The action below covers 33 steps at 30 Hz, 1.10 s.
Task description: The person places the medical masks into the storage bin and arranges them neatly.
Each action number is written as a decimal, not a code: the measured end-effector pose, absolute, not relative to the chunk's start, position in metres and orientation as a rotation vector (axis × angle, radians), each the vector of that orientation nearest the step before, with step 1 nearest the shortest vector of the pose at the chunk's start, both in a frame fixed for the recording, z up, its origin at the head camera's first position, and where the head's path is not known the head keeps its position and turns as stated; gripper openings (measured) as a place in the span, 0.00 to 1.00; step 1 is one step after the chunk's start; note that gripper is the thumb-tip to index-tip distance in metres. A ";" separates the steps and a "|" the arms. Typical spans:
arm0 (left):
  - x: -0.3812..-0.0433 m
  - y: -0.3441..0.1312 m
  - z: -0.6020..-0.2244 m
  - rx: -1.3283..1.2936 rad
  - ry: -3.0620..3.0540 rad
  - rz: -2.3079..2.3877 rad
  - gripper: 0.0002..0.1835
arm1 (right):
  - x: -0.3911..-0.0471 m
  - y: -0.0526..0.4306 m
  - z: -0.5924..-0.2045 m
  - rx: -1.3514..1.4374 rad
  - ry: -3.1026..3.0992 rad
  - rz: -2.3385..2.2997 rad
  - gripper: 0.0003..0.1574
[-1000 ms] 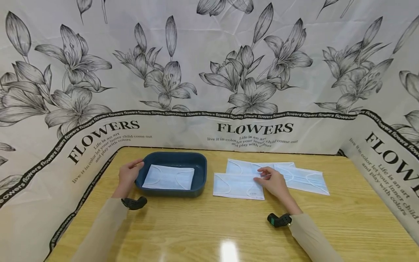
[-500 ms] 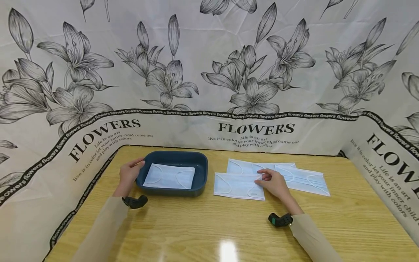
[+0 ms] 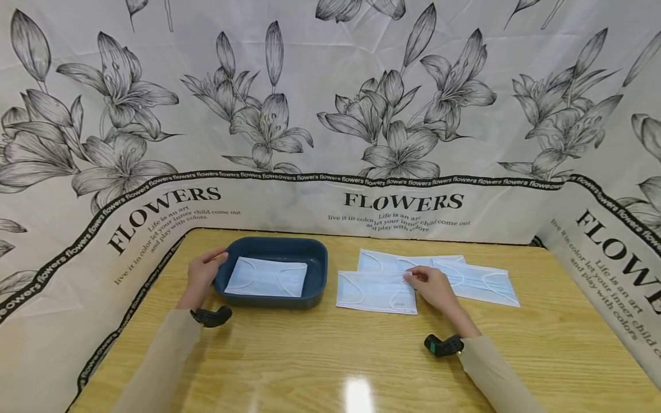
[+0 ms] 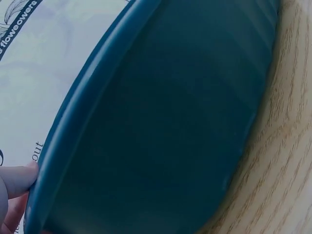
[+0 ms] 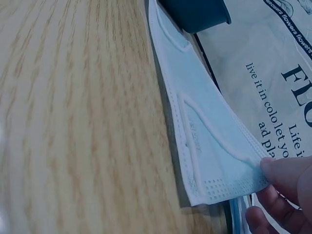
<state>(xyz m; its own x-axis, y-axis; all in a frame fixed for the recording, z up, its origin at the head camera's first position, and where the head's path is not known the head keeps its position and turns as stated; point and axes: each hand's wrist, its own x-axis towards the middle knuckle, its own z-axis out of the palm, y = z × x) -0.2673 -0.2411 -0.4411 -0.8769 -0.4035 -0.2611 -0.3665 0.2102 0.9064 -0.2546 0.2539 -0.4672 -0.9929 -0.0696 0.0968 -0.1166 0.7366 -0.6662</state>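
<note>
On the left in the head view stands a dark blue plastic basin point(image 3: 276, 248) with a face mask point(image 3: 265, 279) lying flat in it. My left hand point(image 3: 203, 274) grips the basin's left rim; the left wrist view has the thumb on the rim point(image 4: 73, 122). To the basin's right, my right hand point(image 3: 435, 288) pinches the upper right corner of the nearest light blue face mask point(image 3: 374, 292). In the right wrist view that mask point(image 5: 204, 126) is tilted, its corner between thumb and fingers, with white ear loops showing.
Behind the held mask lies another mask point(image 3: 376, 261), partly covered. A further mask point(image 3: 482, 282) overlaps it on the right. All rest on a wooden table point(image 3: 310, 355), and a flower-printed cloth point(image 3: 289, 212) stands behind and at both sides.
My right thumb and fingers have closed together on the mask's corner. The left hand and the basin stay in place.
</note>
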 end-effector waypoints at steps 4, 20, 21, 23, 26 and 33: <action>-0.265 -0.242 -0.440 0.769 -2.419 -1.812 0.24 | -0.251 0.252 -0.463 0.124 -2.862 1.114 0.17; -0.270 -0.240 -0.437 0.829 -2.395 -1.807 0.23 | -0.232 0.251 -0.442 0.058 -2.746 1.329 0.20; -0.271 -0.240 -0.437 0.829 -2.393 -1.811 0.23 | -0.232 0.251 -0.440 0.051 -2.740 1.338 0.21; -0.271 -0.240 -0.437 0.828 -2.394 -1.807 0.23 | -0.231 0.251 -0.438 0.038 -2.725 1.356 0.22; -0.270 -0.240 -0.438 0.835 -2.394 -1.804 0.22 | -0.228 0.250 -0.433 0.031 -2.697 1.359 0.22; -0.269 -0.241 -0.437 0.815 -2.410 -1.811 0.23 | -0.222 0.250 -0.421 0.016 -2.611 1.363 0.21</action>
<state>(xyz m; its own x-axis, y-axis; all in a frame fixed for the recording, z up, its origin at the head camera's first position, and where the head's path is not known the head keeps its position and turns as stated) -0.2690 -0.2407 -0.4366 -0.8637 -0.4139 -0.2876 -0.3914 0.1914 0.9001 -0.2216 0.2500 -0.4206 -0.9807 0.0811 0.1782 -0.0998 0.5758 -0.8115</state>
